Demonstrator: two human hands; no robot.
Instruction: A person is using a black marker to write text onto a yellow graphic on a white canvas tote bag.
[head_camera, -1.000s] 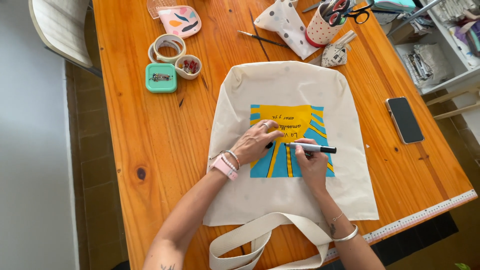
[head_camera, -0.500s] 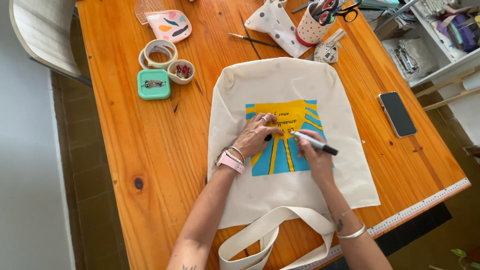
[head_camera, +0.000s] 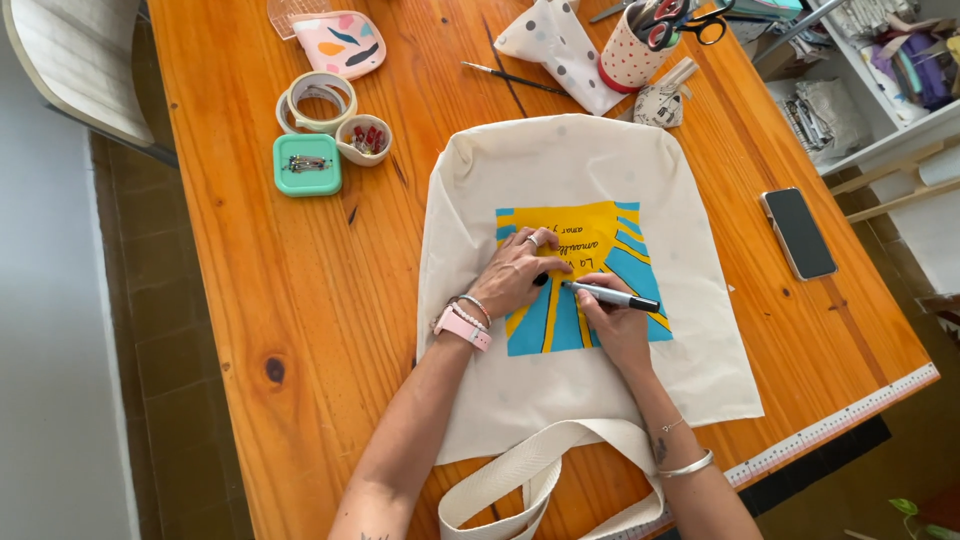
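One cream tote bag (head_camera: 585, 400) lay flat on the worktop (head_camera: 300, 330). The left hand (head_camera: 520, 272) pressed open-fingered on its printed panel; the right hand (head_camera: 612, 325) gripped one black marker (head_camera: 612, 296). Farther off, a small bowl (head_camera: 364, 140) held perhaps pins, and a dotted cup (head_camera: 632, 55) held scissors.

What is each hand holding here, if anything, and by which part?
The right hand grips a black marker along its barrel, with the tip on the tote bag. The left hand holds nothing; its fingers press flat on the bag's yellow and blue print.
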